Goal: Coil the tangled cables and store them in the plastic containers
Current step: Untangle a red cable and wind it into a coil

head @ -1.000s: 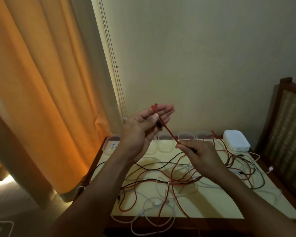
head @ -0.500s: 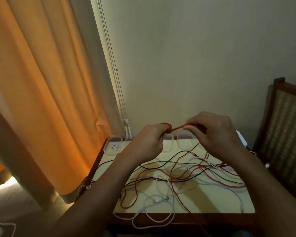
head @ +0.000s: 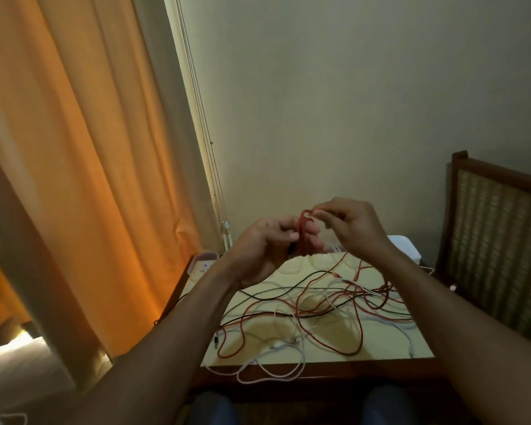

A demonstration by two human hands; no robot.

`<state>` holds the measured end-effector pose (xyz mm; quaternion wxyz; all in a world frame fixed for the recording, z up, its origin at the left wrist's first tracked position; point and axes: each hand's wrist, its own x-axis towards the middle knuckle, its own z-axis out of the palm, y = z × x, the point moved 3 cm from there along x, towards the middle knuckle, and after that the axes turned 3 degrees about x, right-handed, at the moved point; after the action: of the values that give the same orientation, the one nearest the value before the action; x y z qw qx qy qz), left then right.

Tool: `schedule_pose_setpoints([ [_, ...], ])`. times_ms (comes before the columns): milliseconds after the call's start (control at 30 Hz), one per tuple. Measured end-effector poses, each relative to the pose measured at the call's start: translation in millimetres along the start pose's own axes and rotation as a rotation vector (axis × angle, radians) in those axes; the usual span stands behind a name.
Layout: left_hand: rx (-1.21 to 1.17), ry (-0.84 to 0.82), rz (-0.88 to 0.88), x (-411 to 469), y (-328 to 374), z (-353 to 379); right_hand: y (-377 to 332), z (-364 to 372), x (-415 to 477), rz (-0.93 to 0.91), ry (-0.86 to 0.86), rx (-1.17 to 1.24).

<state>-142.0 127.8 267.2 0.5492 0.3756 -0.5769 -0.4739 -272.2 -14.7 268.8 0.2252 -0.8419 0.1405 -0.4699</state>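
Coiling red cable (head: pixel 303 237) above the worktop (head: pixel 387 342).
My left fingers (head: pixel 288 236) grip the loops, right fingers (head: pixel 322 214) pinch the strand; next, draw slack from the tangle (head: pixel 319 305), lay another loop.

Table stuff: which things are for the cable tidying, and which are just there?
For the job: red cable held by left hand and right hand, tangled cables on the table, plastic container.
Just there: orange curtain, wooden chair, blind cords.

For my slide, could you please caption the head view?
Left hand and right hand coil a red cable above the table.
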Motion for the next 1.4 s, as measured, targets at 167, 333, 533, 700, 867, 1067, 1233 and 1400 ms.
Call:
schedule_pose_setpoints([
  [167, -0.233, 0.138, 0.168, -11.4, 4.7, 18.9, -19.1, 14.4, -50.2, 0.101, -0.051, 0.084],
  [333, -0.073, 0.403, 0.224, -21.8, 7.6, 25.0, -43.3, 11.9, -78.4, 0.005, -0.099, -0.035],
  [533, 0.647, 0.523, 0.291, -32.5, 22.3, 29.8, -62.6, -9.4, -87.5, -0.067, -0.112, -0.223],
  [700, 1.087, 0.408, 0.174, -43.3, 23.1, 26.5, -84.8, -45.5, -82.1, -0.163, -0.055, -0.309],
  [867, 1.047, 0.24, 0.058, -44.1, 13.8, 50.0, -108.2, -62.0, -63.2, -0.295, 0.057, -0.3],
  [1067, 0.459, 0.16, 0.144, -44.4, 22.4, 70.0, -91.5, -63.2, -39.0, -0.157, 0.231, -0.024],
  [1233, 0.121, 0.063, 0.222, -41.5, 35.5, 72.5, -68.9, -37.5, -50.7, -0.002, 0.13, 0.162],
  [1400, -0.107, 0.211, 0.315, -39.8, 43.1, 65.5, -69.1, -22.4, -65.6, -0.018, 0.074, 0.1],
])
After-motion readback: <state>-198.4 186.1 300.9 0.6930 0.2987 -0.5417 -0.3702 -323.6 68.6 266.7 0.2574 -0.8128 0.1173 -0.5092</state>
